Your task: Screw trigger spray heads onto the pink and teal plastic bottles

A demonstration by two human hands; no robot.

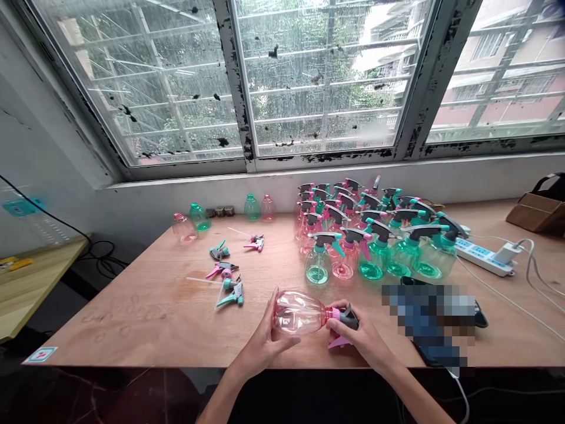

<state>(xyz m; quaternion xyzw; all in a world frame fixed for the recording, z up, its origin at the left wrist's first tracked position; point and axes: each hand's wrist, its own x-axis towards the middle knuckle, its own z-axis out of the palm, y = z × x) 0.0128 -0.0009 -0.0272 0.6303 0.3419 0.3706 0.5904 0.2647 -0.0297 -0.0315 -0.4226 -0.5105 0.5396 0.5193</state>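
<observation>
A clear pink spray bottle (296, 313) lies sideways in the air above the table's front edge. My left hand (263, 337) is wrapped round its base end. At the neck, my right hand (355, 330) grips the black and pink trigger sprayer (348, 318), which sits on the bottle's mouth. Whether the collar is fully screwed on, I cannot tell. To the left lie several loose trigger sprayers, among them a teal one (233, 292) and a pink one (224, 270). Bottles without tops stand farther back, including a green one (252, 208) and a pink one (268, 208).
Rows of pink and green bottles with sprayers (344, 262) crowd the back right. Beside them are a white power strip (484, 257), charging cables and a blurred-out phone (479, 315). A brown box (538, 206) stands far right. Windows rise behind the wooden table (145, 312).
</observation>
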